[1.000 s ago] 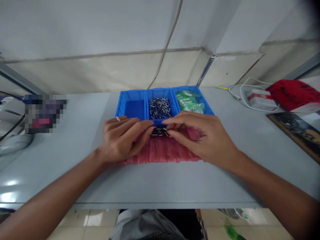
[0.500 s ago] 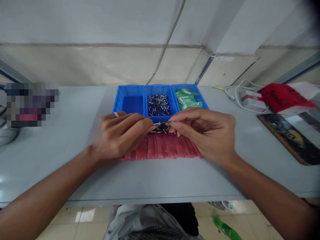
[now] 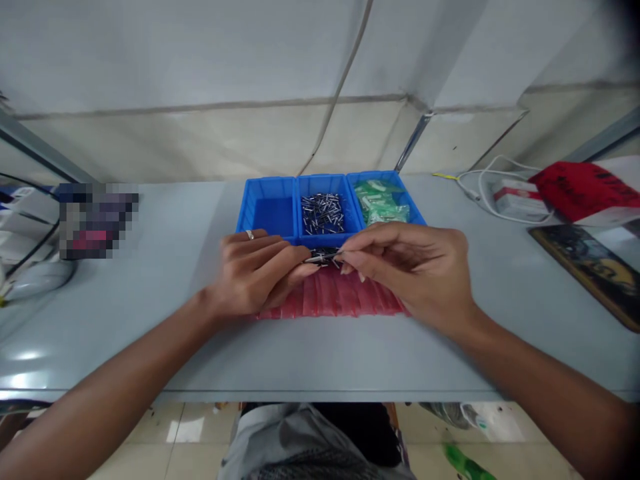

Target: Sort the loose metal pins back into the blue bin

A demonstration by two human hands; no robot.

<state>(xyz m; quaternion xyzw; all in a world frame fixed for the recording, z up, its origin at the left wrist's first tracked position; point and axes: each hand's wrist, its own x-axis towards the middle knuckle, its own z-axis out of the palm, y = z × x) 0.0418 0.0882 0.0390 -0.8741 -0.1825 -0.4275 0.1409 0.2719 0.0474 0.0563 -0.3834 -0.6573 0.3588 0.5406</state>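
My left hand (image 3: 263,272), with a ring on one finger, is closed in a pinch above the pink plastic sheet (image 3: 335,297). Between its fingertips is one end of a thin metal blind rivet (image 3: 319,257). My right hand (image 3: 417,270) pinches the other end of that rivet with thumb and forefinger. Just behind the fingertips, a small pile of dark and silvery rivets (image 3: 323,264) lies on the sheet, partly covered by the hands. Beyond stands a blue bin (image 3: 323,238) with many more rivets in its middle compartment.
The left blue compartment (image 3: 274,215) shows its bare floor; the right one holds green-and-clear plastic packets (image 3: 383,202). A phone (image 3: 585,270), a white cable, a small box (image 3: 520,200) and a red bag (image 3: 583,190) lie to the right. A blurred-out item (image 3: 97,223) sits left.
The view has turned slightly left, so the bins appear further right. My left hand has come a little closer to my right; both still pinch the rivet.
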